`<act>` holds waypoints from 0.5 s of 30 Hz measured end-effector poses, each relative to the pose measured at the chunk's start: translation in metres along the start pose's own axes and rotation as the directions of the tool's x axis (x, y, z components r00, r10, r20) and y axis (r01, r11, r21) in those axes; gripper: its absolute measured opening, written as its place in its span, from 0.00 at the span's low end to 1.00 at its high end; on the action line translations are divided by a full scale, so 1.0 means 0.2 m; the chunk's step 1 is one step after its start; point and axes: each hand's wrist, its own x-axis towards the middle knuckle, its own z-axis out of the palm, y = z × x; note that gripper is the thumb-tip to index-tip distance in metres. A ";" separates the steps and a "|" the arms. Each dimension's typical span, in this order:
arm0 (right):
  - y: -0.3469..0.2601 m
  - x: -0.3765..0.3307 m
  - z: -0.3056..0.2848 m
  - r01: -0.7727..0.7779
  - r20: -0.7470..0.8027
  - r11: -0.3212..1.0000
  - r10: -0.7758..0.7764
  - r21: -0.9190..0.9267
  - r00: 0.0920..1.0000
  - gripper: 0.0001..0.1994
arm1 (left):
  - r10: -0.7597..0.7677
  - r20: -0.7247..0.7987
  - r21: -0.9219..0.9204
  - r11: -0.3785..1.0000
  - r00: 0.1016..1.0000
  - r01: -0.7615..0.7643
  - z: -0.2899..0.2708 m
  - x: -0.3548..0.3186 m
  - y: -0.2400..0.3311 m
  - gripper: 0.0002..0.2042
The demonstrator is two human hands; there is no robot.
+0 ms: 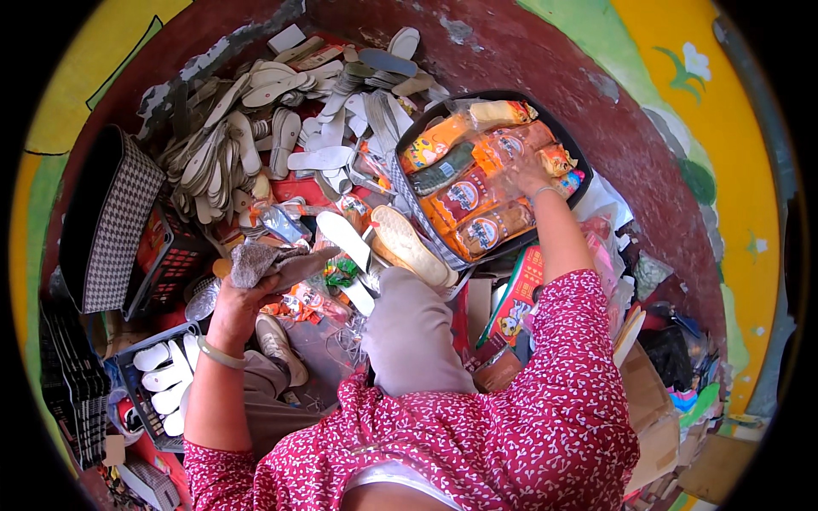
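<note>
My left hand [241,296] is closed around a bunched grey cloth [256,266], its loose end stretching to the right. On the other side, my right hand [527,177] reaches into a dark-rimmed, checked-sided tray-like case [399,180] and touches the packages there. Its fingers are smeared by motion, so their hold is unclear. Around it lie an orange snack packet [503,146], a dark green packet [441,170], another orange packet [460,198] and clear-wrapped rolls [496,228].
A big heap of shoe insoles [230,153] lies along the far wall. At left stand a checked panel [124,226], a black crate [175,260] and a basket of white slippers [166,375]. A beige shoe sole [412,245] lies by my knee, cardboard [652,417] at right.
</note>
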 end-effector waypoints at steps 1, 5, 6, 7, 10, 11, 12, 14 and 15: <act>-0.03 0.00 0.01 -0.027 0.004 0.998 0.027 0.054 1.000 0.32 | -0.012 -0.006 0.010 1.000 1.000 0.012 -0.01 0.00 -0.01 0.14; -0.09 0.04 0.07 -0.131 0.019 0.977 0.130 0.169 0.991 0.32 | -0.036 0.000 0.032 0.999 0.999 0.036 -0.03 0.01 -0.02 0.16; -0.10 0.06 0.08 -0.157 0.024 0.973 0.155 0.170 0.988 0.32 | -0.041 0.009 0.032 0.999 0.999 0.041 -0.03 0.01 -0.02 0.16; -0.10 0.07 0.09 -0.164 0.027 0.965 0.162 0.203 0.986 0.32 | -0.038 0.000 0.037 0.999 0.999 0.038 -0.03 0.01 -0.03 0.16; -0.11 0.13 0.11 -0.169 0.021 0.943 0.170 0.288 0.985 0.32 | -0.027 -0.022 0.046 0.999 0.999 0.028 -0.03 0.00 -0.04 0.16; -0.11 0.14 0.12 -0.163 0.010 0.937 0.168 0.308 0.986 0.32 | -0.027 -0.025 0.047 0.999 0.999 0.028 -0.03 0.00 -0.04 0.16; -0.11 0.15 0.15 -0.156 0.000 0.931 0.165 0.329 0.986 0.32 | -0.027 -0.027 0.047 0.999 0.999 0.028 -0.03 0.00 -0.04 0.16; -0.04 0.16 0.22 -0.107 -0.057 0.947 0.130 0.302 0.990 0.32 | -0.011 -0.017 0.034 0.999 1.000 0.011 0.00 -0.01 -0.02 0.15; -0.01 0.17 0.25 -0.076 -0.086 0.955 0.105 0.288 0.991 0.32 | -0.001 -0.019 0.027 1.000 1.000 0.002 0.00 -0.02 -0.01 0.14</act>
